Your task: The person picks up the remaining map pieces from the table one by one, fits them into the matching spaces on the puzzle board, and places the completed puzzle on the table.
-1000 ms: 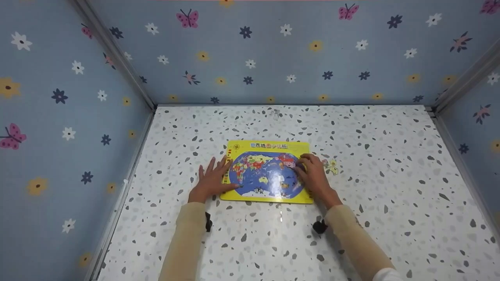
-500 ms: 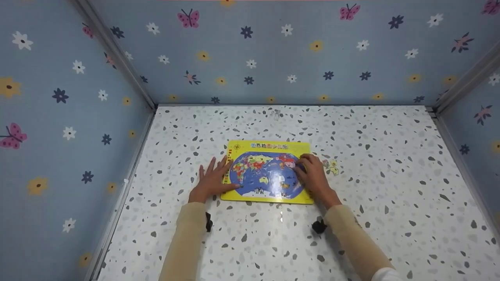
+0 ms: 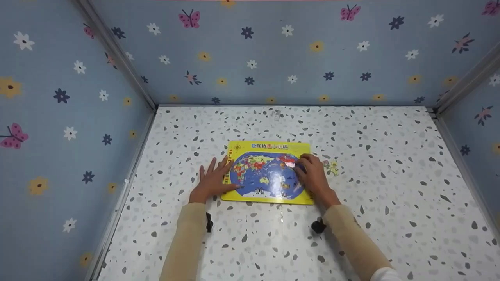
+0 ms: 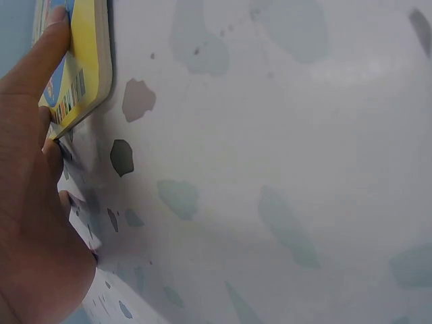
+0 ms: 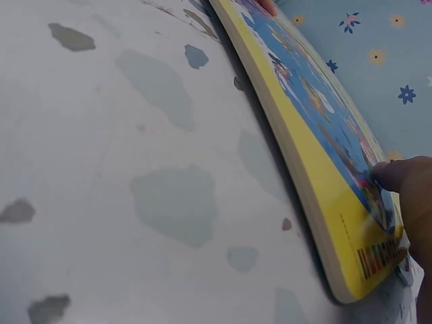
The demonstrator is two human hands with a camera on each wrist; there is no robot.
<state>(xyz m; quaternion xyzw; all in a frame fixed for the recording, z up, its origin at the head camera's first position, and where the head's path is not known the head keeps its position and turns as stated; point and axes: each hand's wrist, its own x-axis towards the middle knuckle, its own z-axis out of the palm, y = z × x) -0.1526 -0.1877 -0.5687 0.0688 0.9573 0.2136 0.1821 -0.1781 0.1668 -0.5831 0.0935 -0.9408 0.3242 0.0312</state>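
Observation:
In the head view a yellow-framed world map puzzle board (image 3: 269, 201) lies flat on the table. My left hand (image 3: 211, 183) rests along its left edge with fingers spread, the thumb reaching onto the blue map; the left wrist view shows that thumb (image 4: 54, 34) lying on the board. At the board's right side, my right hand (image 3: 315, 177) bends over the map, and its thumb and forefinger pinch a small pinkish puzzle piece (image 3: 290, 164) by the red part at the upper right. In the right wrist view the right thumb (image 5: 388, 174) touches the map. The piece's far side is hidden by the fingers.
Just right of the right hand, loose yellowish puzzle pieces (image 3: 332, 167) lie on the speckled white table (image 3: 250, 242). Blue flowered panels (image 3: 273, 50) border the table at the back and both sides. A dark wrist camera (image 3: 318, 226) sits under the right forearm.
Both hands and the board stay practically in place. The pinkish piece under the right fingertips catches more light now, its shine having turned brighter.

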